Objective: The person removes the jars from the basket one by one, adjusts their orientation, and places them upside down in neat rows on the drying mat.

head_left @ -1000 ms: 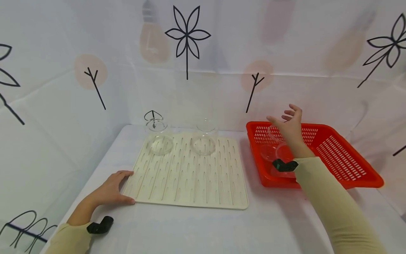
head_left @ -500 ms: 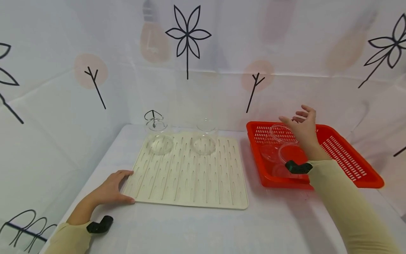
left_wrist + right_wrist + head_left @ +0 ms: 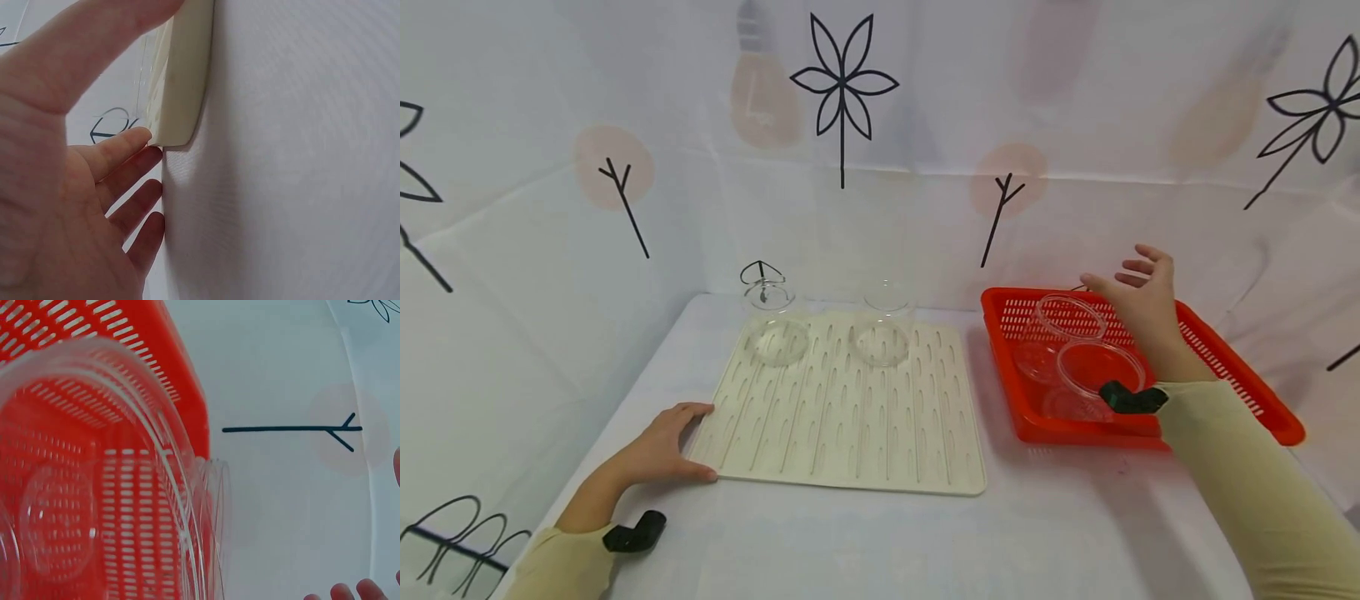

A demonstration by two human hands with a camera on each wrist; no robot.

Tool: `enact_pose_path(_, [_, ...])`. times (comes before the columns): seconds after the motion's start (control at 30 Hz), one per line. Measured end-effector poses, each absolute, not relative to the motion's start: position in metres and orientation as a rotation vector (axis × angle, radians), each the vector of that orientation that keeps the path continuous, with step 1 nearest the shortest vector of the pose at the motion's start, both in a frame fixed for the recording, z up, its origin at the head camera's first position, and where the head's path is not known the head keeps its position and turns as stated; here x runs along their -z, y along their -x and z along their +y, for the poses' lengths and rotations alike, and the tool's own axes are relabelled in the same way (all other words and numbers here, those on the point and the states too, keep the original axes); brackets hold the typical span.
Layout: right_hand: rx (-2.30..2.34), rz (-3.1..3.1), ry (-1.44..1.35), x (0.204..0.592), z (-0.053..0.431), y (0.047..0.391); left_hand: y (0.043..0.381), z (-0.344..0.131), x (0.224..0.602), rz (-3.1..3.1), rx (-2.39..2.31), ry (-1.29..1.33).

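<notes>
My left hand (image 3: 655, 450) rests at the left edge of a cream ridged drying mat (image 3: 850, 417). Its thumb and fingertips touch the mat's side; in the left wrist view the fingers (image 3: 128, 212) lie nearly straight. Two clear cups stand upside down at the mat's back, one on the left (image 3: 779, 342) and one on the right (image 3: 880, 342). My right hand (image 3: 1138, 312) hovers over a red plastic basket (image 3: 1018, 429), fingers loosely bent around nothing. Clear round-rimmed cups (image 3: 1071, 317) lie inside the basket, close to that hand; the right wrist view shows their rims (image 3: 144, 400).
White cloth (image 3: 887, 542) covers the table under mat and basket. A patterned white curtain (image 3: 925, 233) hangs right behind them and along the left side. The right forearm hides part of the basket.
Moving rightward above the basket, my right hand has uncovered more of the clear cups. The left hand, the mat and its two cups stay as they were.
</notes>
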State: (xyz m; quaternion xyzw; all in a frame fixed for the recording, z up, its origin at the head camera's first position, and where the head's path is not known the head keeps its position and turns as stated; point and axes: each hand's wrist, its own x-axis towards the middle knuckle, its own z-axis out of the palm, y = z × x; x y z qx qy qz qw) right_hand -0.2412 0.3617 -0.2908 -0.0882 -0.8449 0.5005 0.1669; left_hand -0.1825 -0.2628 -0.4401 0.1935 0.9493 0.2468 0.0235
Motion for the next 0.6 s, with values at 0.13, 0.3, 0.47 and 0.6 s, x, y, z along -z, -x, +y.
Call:
enact_pose_path(0.13, [-1.408,-2.420,0.266,0.286,0.361,0.236,0.182,-0.263,0.440,2.940,-0.767,-0.600])
enact_pose_path(0.3, [-1.383,-2.437,0.274,0.288,0.371,0.237,0.181,-0.264,0.440,2.943,-0.767,-0.593])
enact_pose_path(0.47, [-1.320,-2.470,0.247,0.292,0.381,0.238,0.180,-0.264,0.440,2.939,-0.772,-0.581])
enact_pose_path(0.6, [-1.271,-2.515,0.208,0.292,0.387,0.236,0.181,-0.264,0.439,2.935,-0.772,-0.580])
